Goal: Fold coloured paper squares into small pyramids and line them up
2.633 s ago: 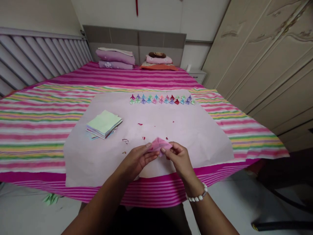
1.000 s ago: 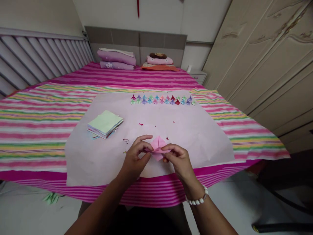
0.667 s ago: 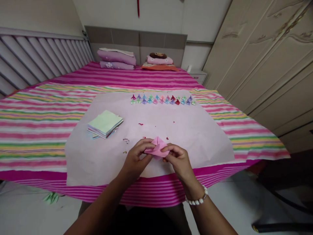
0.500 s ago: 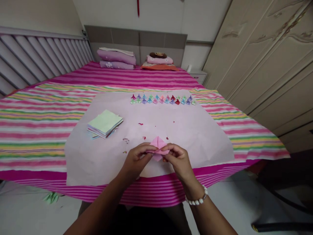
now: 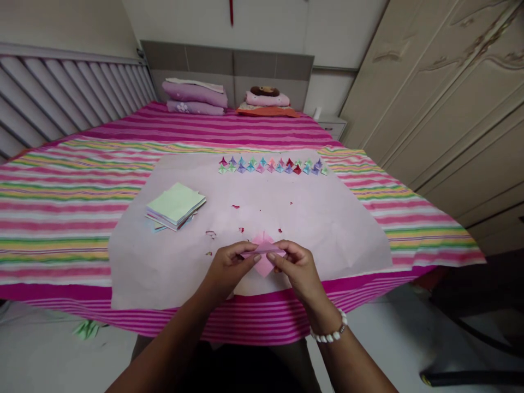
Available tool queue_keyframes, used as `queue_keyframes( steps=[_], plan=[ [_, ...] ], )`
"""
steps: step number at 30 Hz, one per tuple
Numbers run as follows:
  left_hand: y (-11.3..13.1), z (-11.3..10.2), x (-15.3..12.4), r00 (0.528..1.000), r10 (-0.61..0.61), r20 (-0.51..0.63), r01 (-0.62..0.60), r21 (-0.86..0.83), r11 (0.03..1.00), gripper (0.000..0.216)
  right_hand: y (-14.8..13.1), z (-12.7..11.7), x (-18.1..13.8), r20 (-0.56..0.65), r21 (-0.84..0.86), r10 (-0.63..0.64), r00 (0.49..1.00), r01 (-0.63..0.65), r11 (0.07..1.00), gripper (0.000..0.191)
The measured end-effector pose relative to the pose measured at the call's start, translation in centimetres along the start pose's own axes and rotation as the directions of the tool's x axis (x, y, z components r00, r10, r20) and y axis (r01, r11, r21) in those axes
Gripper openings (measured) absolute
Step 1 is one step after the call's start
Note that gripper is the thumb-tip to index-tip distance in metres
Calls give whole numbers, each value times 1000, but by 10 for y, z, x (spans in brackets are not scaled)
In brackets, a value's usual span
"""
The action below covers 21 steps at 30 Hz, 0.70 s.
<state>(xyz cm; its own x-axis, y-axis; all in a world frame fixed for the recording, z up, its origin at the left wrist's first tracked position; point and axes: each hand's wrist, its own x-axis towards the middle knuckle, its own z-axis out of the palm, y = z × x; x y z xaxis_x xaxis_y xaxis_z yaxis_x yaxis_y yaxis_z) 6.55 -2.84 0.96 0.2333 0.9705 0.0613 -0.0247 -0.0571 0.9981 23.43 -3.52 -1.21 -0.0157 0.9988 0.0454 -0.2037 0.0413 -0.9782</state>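
Observation:
A small pink folded paper (image 5: 264, 254) is pinched between both my hands just above the pale pink sheet (image 5: 164, 262) spread over the bed. My left hand (image 5: 229, 267) grips its left side with curled fingers. My right hand (image 5: 297, 267), with a white bead bracelet at the wrist, grips its right side. Part of the paper is hidden behind my fingers.
A stack of coloured paper squares (image 5: 176, 206) lies to the left. A row of several small folded paper pieces (image 5: 272, 166) runs across the far part of the sheet. Tiny paper scraps (image 5: 210, 234) dot the middle. Pillows (image 5: 194, 97) sit at the headboard, wardrobe doors (image 5: 442, 93) at right.
The pink paper has been pressed flatter and lower between my fingers; both hands have drawn closer together over it.

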Motion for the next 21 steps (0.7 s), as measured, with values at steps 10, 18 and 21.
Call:
queue_keyframes(
  steps=[10, 18, 21],
  plan=[
    [-1, -8, -1, 993, 36, 108, -38, 8, 999, 20, 2, -6, -2, 107, 51, -116, 988, 111, 993, 23],
    [3, 2, 0, 998, 64, -15, -63, 74, 995, 13, -2, -3, -2, 53, -71, -140, 989, 144, 987, 15],
    [2, 4, 0, 995, 91, -33, -87, 108, 990, 17, 0, -2, 0, 26, -99, -131, 991, 133, 986, 16]
  ],
)
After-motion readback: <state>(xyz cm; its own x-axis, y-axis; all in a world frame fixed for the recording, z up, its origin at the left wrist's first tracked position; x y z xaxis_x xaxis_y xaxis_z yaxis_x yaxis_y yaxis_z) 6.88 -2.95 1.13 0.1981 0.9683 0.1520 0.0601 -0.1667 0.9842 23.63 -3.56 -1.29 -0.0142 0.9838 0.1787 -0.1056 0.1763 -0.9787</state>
